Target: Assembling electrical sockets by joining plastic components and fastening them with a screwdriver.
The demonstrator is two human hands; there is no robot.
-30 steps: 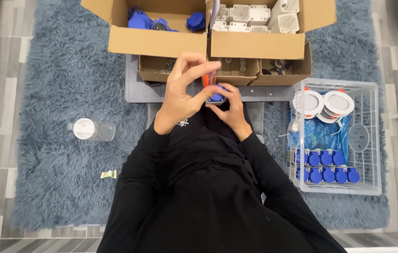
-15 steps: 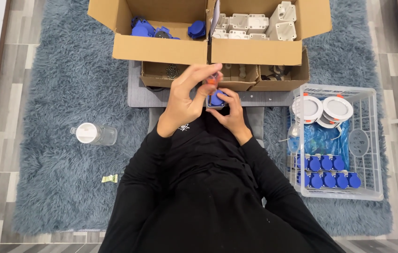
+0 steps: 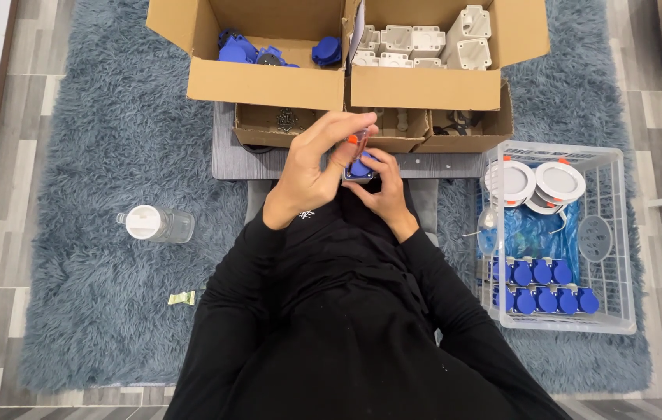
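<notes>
The small blue socket part sits cupped in the fingers of the right hand, held in front of the chest just above the low grey counter, with its blue face turned up toward the camera. The left hand pinches a thin orange-handled tool, probably a screwdriver, though it is too small to be sure; its long axis runs from the left fingers down into the top of the part, tilted slightly. Both hands are closed around what they hold. Judging by the scene, the work is well begun but not finished: two rows of finished-looking blue pieces lie in the white wire basket right of the fingers, while loose blue parts and white housings wait in the cardboard boxes beyond the fingertips. A clear bottle lies on the blue rug, well left of the fingers.
</notes>
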